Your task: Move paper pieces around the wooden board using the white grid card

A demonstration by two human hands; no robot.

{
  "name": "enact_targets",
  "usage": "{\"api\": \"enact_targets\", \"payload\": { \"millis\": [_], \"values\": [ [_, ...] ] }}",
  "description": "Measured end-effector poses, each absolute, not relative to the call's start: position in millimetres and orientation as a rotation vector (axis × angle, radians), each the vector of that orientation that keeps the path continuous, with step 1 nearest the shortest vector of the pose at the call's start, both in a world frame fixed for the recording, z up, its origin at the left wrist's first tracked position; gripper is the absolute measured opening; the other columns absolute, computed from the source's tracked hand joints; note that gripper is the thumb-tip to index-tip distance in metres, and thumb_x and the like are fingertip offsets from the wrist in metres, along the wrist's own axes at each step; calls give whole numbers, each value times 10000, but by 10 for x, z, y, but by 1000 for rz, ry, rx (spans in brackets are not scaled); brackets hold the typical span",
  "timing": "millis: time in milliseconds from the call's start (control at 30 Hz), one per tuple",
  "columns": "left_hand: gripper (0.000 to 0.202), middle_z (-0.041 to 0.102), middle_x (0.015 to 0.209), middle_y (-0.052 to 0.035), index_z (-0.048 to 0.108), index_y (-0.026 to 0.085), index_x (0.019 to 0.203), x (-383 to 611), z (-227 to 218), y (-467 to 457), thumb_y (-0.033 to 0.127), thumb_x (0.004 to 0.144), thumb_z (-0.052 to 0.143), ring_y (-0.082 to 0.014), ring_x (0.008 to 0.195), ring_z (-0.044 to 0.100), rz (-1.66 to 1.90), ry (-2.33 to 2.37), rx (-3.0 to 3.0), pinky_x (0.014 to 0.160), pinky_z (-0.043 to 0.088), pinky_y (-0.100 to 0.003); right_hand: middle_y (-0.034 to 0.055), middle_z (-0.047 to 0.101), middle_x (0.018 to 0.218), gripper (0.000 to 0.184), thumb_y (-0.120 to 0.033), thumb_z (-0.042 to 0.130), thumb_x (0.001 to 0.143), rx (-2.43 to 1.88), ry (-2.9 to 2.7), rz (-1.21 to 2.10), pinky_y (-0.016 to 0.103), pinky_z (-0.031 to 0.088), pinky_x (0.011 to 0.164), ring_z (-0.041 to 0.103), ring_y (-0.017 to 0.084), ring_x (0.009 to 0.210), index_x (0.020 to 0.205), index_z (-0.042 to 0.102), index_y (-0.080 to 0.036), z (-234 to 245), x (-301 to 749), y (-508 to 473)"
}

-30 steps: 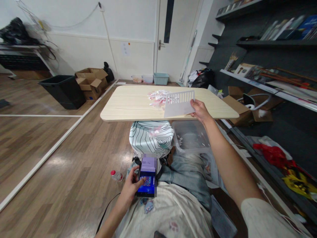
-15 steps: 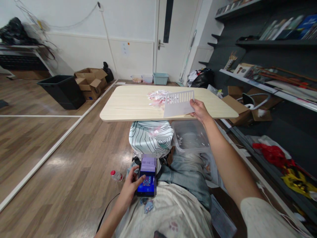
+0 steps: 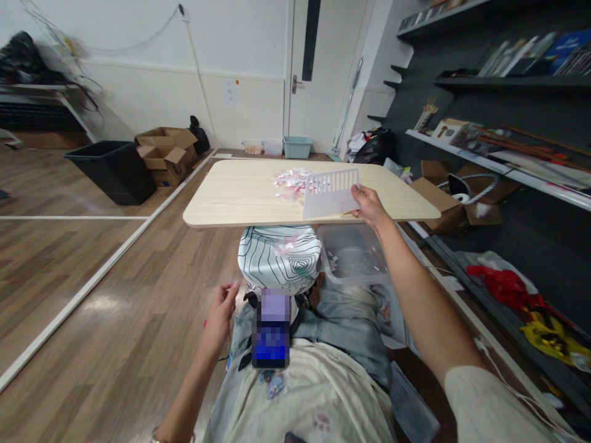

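My right hand [image 3: 369, 206] grips the right edge of a thin white slotted panel [image 3: 325, 202], held tilted over the near part of the pale wooden table [image 3: 231, 197]. A row of narrow slots runs along the panel's upper part. Behind it lies a heap of small white and pink pieces [image 3: 292, 181], partly hidden. My left hand [image 3: 224, 304] hovers beside my left thigh with loosely bent fingers and holds nothing. A phone [image 3: 270, 354] rests in my lap, its screen blurred out, apart from the left hand.
Below the table's near edge are a stool with a patterned cover [image 3: 277, 261] and a clear plastic bin [image 3: 353, 277] with a few scraps. A black trash bin [image 3: 117, 178] and cardboard boxes [image 3: 166, 154] stand left. Dark shelves [image 3: 508, 104] line the right side.
My left hand has let go of the phone and moved up and left. The phone stays in my lap. My right hand still holds the panel over the table.
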State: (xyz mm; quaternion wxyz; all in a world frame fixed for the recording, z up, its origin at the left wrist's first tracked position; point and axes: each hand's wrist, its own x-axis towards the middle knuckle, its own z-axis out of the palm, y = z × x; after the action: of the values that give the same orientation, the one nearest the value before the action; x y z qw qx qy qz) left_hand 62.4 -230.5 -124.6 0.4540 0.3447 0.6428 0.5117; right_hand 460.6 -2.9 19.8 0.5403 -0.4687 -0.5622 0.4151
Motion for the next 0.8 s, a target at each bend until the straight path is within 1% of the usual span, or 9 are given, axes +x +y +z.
{"api": "enact_targets", "payload": {
  "millis": [67,167,333,433,567,667,800],
  "values": [
    [763,494,722,88,593,246,1006,556,-1105,-2115,922,707,785,-110,553,404,1413,1557,800,515,303,-247,-43,643,697,651,-805,943,780,-1118,-1337,986,168,352,352,520,92,501,947,656,-245,200,4603,-31],
    [740,507,718,81,609,235,1020,469,-890,-1824,905,740,754,-95,519,392,1514,1473,730,486,264,-227,-41,645,697,642,-795,937,799,-1109,-1340,978,171,344,353,530,95,493,953,650,-242,203,4598,-34],
    [752,527,683,58,621,234,955,385,-611,-1394,948,736,713,-107,489,430,1541,1289,661,454,268,-240,-38,652,705,639,-801,931,799,-1114,-1341,976,171,346,349,538,96,494,950,656,-245,202,4602,-30],
    [697,516,655,58,606,248,914,361,-505,-1186,919,771,725,-109,478,420,1567,1237,679,453,266,-240,-40,653,702,662,-815,948,766,-1106,-1334,991,166,350,349,538,94,500,945,663,-245,195,4612,-21],
    [653,432,597,73,491,271,775,297,-443,-938,878,801,729,-99,453,348,1512,1185,667,445,221,-237,-38,664,707,693,-834,957,734,-1095,-1329,997,169,356,350,551,97,503,941,656,-245,179,4625,-6],
    [654,378,563,77,398,286,715,213,-472,-761,828,810,752,-104,450,318,1487,1164,650,441,200,-247,-39,659,699,728,-852,973,683,-1071,-1333,1009,172,360,348,549,98,506,924,651,-245,167,4635,4],
    [638,327,534,78,381,291,670,96,-579,-579,775,834,763,-111,462,319,1464,1196,661,449,245,-256,-39,659,695,741,-850,987,661,-1058,-1334,1020,172,358,347,536,94,500,934,670,-239,160,4648,11]
  ]
}}
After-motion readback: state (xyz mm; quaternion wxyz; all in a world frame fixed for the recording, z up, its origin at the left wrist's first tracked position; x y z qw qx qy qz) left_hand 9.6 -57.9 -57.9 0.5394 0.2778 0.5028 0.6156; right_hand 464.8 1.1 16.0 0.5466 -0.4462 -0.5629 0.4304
